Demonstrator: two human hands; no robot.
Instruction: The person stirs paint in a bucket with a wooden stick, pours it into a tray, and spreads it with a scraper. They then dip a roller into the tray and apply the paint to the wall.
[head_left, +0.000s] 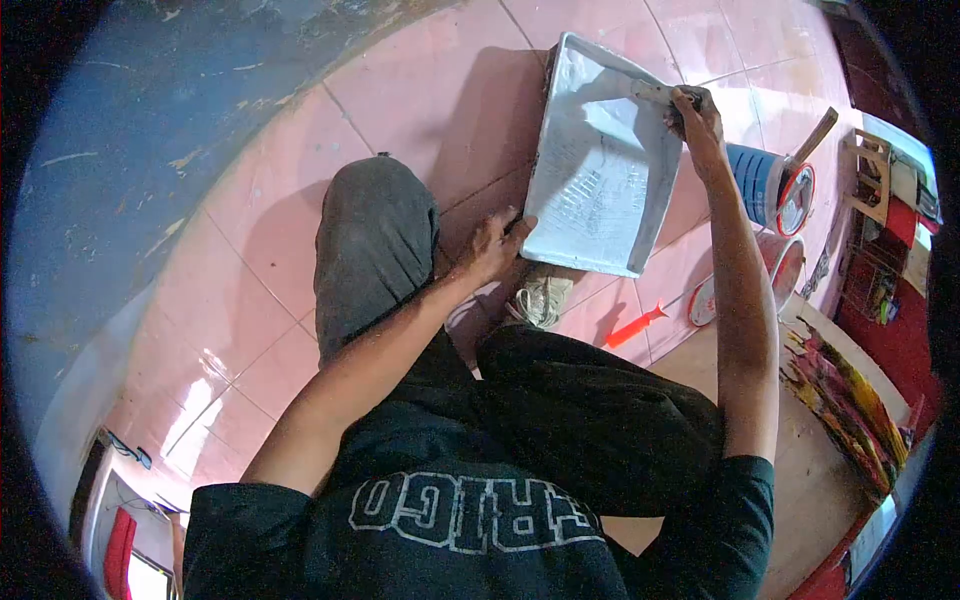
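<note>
A white-coated paint tray [590, 215] is tilted over the pink floor, with streaks of pale paint across its inside. My left hand [492, 248] grips the tray's near left edge, the thumb over the rim. At the far right corner, my right hand [697, 120] is closed around what looks like a paintbrush [650, 92]; its pale end points left over the tray, and the fingers partly hide the rest. Right of the tray stands a blue and white paint can [755, 185], with a wooden stick [815, 135] leaning at its opening.
An orange-red handle [636, 326] lies on the tiles near my shoe [541, 298]. Another open can [782, 268] and a round lid [703, 303] are close to my right forearm. A blue worn wall [150, 150] rises at left. Colourful cloth [845, 400] lies at right.
</note>
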